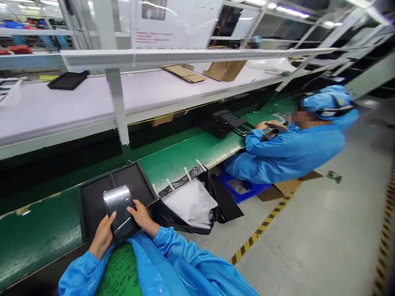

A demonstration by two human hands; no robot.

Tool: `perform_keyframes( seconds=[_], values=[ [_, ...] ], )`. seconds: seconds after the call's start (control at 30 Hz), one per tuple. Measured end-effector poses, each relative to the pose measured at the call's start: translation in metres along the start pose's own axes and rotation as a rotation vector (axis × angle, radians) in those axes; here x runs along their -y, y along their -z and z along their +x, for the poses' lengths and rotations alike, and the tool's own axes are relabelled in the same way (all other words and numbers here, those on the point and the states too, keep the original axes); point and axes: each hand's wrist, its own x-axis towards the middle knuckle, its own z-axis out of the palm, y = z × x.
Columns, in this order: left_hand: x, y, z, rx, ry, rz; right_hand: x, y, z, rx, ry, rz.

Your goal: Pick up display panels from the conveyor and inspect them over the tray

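Between my two hands is a dark, glossy, curved screen panel (121, 209), tilted up toward me with light glinting across its surface. My left hand (103, 235) grips its left edge, thumb on the front. On the opposite edge my right hand (142, 218) is closed in the same way, its thumb lying on the glossy face. The fingers behind the panel are hidden. Just beyond and beneath it, a black tray (89, 205) with a raised divider rests on the green bench (40, 234).
Right of the tray hangs a black-lined bin (185, 228) holding white foam and clear plastic. A co-worker in blue (296, 144) sits farther along the bench, near a blue stool (243, 191). Above runs a white shelf (148, 92) with cardboard (226, 70) and another black tray (68, 80).
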Motion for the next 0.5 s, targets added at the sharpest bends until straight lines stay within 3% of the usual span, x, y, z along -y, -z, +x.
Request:
perform_keyframes(
  seconds=[0.13,0.33,0.4,0.5],
  values=[
    [0.013,0.031,0.001,-0.038,0.042,-0.023,-0.013,0.013,0.017,-0.068,0.016,-0.066],
    [0.033,0.087,-0.012,-0.096,0.082,-0.147,-0.001,0.035,0.068,-0.134,-0.269,0.167],
    [0.034,0.094,-0.019,-0.113,0.100,-0.163,0.010,0.030,0.080,-0.128,-0.318,0.202],
    [0.024,0.083,-0.024,-0.067,0.100,-0.127,0.030,0.007,0.074,-0.161,-0.382,0.265]
  ],
)
